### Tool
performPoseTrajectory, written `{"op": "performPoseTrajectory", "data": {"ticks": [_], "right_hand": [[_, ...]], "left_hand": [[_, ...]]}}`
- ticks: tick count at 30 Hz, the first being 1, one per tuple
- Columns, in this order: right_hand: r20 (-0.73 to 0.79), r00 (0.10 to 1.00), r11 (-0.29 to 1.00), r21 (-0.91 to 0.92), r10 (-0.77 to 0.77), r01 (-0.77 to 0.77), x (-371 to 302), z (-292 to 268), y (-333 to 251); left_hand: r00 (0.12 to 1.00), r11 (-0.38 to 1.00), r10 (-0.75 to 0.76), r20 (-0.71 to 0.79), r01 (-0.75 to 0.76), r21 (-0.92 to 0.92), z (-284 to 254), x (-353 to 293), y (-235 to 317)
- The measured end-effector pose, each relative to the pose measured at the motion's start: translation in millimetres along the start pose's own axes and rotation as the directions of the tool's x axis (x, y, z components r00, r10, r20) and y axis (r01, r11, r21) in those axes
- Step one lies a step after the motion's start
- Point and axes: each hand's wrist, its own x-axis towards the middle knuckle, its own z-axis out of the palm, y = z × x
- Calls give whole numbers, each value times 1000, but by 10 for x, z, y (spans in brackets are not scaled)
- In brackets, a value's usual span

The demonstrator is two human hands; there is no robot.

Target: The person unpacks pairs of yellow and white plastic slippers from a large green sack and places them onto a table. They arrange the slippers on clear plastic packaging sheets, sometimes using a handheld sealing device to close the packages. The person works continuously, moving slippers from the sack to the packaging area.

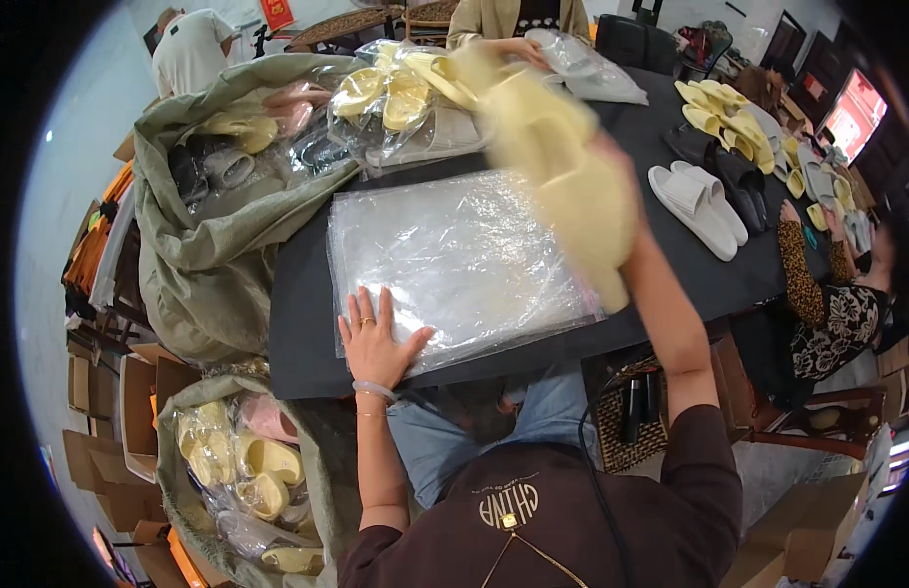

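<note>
My left hand (378,343) lies flat with fingers spread on the near left corner of a stack of clear plastic bags (454,255). Raised over the right part of that stack is a pair of pale yellow slippers (557,167), smeared by motion. My right hand (623,181) grips the pair from its right side, with the fingers partly hidden behind it. Bagged yellow slippers (407,98) are piled just beyond the stack.
A large green sack (209,255) of bagged slippers stands left, with a second sack (322,470) below it. White slippers (697,211), black slippers (740,186) and several yellow ones (724,118) occupy the dark table's right side. Other people work across and at right.
</note>
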Motion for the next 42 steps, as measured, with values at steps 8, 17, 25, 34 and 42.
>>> {"op": "performPoseTrajectory", "data": {"ticks": [8, 17, 25, 34, 42], "right_hand": [[476, 874, 782, -504, -103, 366, -662, 1409, 1226], [393, 920, 578, -747, -15, 328, -521, 941, 1641], [415, 909, 502, -794, 35, 344, -503, 871, 1707], [405, 895, 527, -810, 184, 258, -509, 581, 1655], [265, 964, 654, -724, -33, 222, -628, 111, 1089]], "left_hand": [[997, 789, 42, -64, -72, -610, 1115, -243, -986], [1000, 1000, 8, 13, -8, 5, 111, -13, -106], [999, 1000, -28, 38, 27, 12, 105, 28, -55], [998, 999, -25, 58, 24, 28, 86, 35, -40], [1000, 1000, -8, 20, 8, 1, 94, 27, -48]]}}
